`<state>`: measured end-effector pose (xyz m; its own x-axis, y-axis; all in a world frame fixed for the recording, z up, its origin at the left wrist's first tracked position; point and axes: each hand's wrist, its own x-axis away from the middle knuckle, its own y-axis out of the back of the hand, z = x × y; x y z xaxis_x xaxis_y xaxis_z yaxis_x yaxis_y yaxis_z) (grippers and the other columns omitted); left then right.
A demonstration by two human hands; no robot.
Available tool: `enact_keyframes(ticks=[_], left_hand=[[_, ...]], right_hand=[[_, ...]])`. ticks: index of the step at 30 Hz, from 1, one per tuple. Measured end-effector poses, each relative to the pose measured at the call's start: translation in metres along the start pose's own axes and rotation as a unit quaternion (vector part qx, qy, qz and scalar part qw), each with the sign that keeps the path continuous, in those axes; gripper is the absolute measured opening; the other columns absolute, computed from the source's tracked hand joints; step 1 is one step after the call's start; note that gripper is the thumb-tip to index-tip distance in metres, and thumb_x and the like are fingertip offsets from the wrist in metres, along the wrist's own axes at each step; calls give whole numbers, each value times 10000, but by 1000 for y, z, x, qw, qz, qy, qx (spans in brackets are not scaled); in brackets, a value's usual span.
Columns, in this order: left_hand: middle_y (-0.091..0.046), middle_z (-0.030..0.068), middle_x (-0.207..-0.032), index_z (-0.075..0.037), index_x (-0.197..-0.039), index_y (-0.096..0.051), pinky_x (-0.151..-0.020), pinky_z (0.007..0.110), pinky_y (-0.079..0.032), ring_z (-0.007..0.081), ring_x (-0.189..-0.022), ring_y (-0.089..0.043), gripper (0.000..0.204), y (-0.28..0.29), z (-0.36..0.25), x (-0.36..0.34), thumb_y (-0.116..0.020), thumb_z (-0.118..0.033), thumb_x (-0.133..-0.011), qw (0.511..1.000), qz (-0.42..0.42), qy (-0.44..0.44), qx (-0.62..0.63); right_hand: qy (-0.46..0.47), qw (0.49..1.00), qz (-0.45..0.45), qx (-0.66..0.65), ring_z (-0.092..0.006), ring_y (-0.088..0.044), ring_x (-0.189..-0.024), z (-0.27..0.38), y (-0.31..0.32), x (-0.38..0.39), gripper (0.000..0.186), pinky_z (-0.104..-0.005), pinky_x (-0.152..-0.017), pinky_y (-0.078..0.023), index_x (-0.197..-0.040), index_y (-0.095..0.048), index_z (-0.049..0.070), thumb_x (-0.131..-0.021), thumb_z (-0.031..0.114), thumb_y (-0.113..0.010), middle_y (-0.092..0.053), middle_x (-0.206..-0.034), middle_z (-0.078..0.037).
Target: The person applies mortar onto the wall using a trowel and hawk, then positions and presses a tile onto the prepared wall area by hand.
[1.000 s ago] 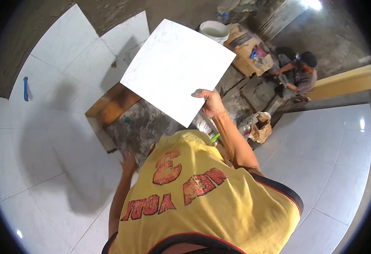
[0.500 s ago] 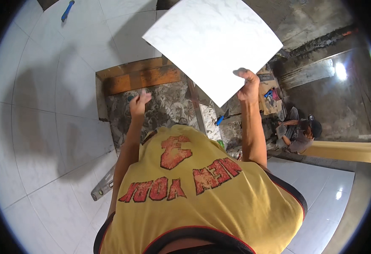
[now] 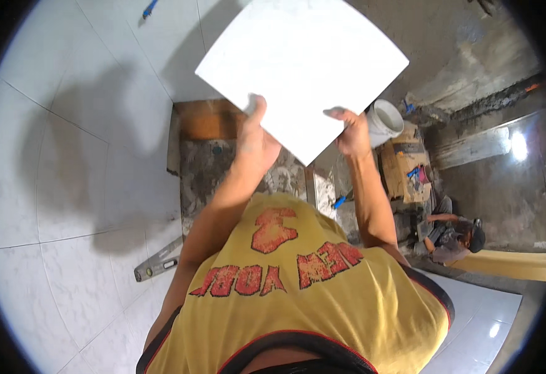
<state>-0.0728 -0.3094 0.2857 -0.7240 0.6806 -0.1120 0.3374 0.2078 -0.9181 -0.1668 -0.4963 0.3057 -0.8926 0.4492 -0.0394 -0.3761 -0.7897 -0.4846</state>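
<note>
A large white square tile (image 3: 304,68) is held up in front of me, one corner pointing toward my chest. My left hand (image 3: 255,140) grips its lower left edge, thumb on the upper face and fingers hidden underneath. On the lower right edge my right hand (image 3: 354,132) is closed the same way, thumb on top. Below the tile lies a patch of rough grey mortar (image 3: 207,171), with an orange-brown wooden board (image 3: 207,124) along its far side, partly covered by the tile.
Laid white tiles (image 3: 67,162) spread on the left, with a spirit level (image 3: 159,260) and a blue-handled tool (image 3: 149,9) on them. A white bucket (image 3: 387,119), a cardboard piece (image 3: 403,171) and a blue-handled tool (image 3: 340,202) are on the right. Another person (image 3: 456,237) crouches farther right.
My left hand, free and apart from the tile before, has moved up and right and taken hold of its left edge. The tile has shifted slightly left. The white bucket has come into view.
</note>
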Motion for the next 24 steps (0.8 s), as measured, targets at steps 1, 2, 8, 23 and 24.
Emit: enact_keyframes(ticks=[1,2,8,23,24], left_hand=[[-506,151,-1434,-6,-1481,-358,-1118,471,-399,286,-1338,-485,629,1,-1,0,-481,-441,-1044,999,-25,-17,-32],[-499,165,-1442,15,-1479,-351,-1126,488,-395,303,-1343,-482,620,1,-4,1,-521,-384,-1037,996,-49,-39,-64],[-608,131,-1309,-11,-1359,-518,-1075,450,-458,269,-1241,-573,417,20,-11,33,-613,-161,-982,999,-27,2,-34],[-687,43,-1110,-29,-1215,-654,-891,314,-486,130,-986,-622,376,82,27,11,-747,-219,-905,982,-51,19,-179],[-684,38,-1130,-33,-1232,-649,-915,316,-479,132,-1018,-617,376,83,29,8,-748,-179,-901,994,-58,13,-88]], right_hand=[[15,999,-12,36,-267,-701,-979,-7,-4,5,462,-398,-817,-603,-1217,-541,-117,-792,-20,-695,-683,-1072,-193],[5,999,-23,39,-296,-662,-1096,-7,-9,15,489,-424,-919,-577,-1286,-542,-81,-828,2,-691,-649,-1212,-202],[66,993,100,-17,-370,-417,-1402,124,37,61,1061,-526,-1153,-345,-1480,-421,-22,-802,767,-627,-482,-1482,-201],[-3,809,-55,585,-170,-536,-931,130,57,20,482,-319,-876,-428,-1166,-576,-74,-939,331,-705,-616,-1008,-62],[17,846,-33,532,-168,-539,-961,116,19,14,488,-318,-893,-423,-1173,-577,-72,-940,337,-707,-621,-1031,-69]])
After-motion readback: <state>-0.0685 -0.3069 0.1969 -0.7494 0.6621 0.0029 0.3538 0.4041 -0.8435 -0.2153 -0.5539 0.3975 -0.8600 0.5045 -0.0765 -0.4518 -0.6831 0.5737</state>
